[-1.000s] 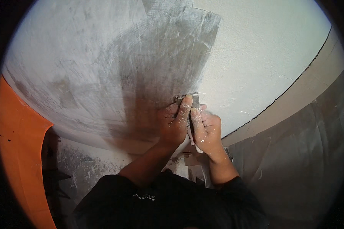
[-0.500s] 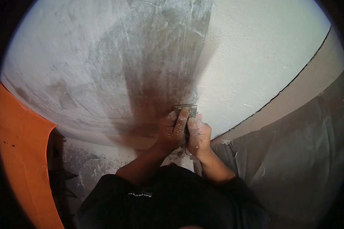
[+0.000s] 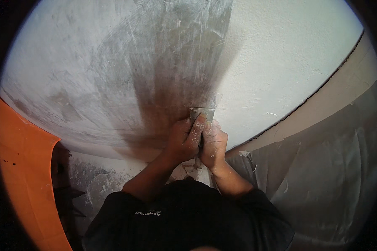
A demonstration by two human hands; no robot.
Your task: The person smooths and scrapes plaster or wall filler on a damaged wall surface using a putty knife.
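Observation:
Both hands grip a flat metal scraper (image 3: 206, 109) coated with white residue, its blade against a large curved surface. My left hand (image 3: 184, 139) is closed on it from the left, thumb pressed along the blade. My right hand (image 3: 214, 144) wraps round it from the right, just beside the left. Flakes of white material speckle both hands. Left of and above the blade, the surface (image 3: 125, 62) is streaky grey with darker patches; to the right it carries a pale, stippled coating (image 3: 276, 62), with a straight boundary between the two.
Along the right, a dark jagged crack (image 3: 310, 94) borders a beige band (image 3: 339, 83), above dark grey sheeting (image 3: 318, 180). An orange sheet (image 3: 27, 175) hangs at the left, beside dark, angular shapes. A white-splattered grey surface (image 3: 92, 184) shows below the curved surface.
Both hands and the scraper dropped down and slightly left from a second ago to half a second ago, and have since risen a little. The grip looks much the same.

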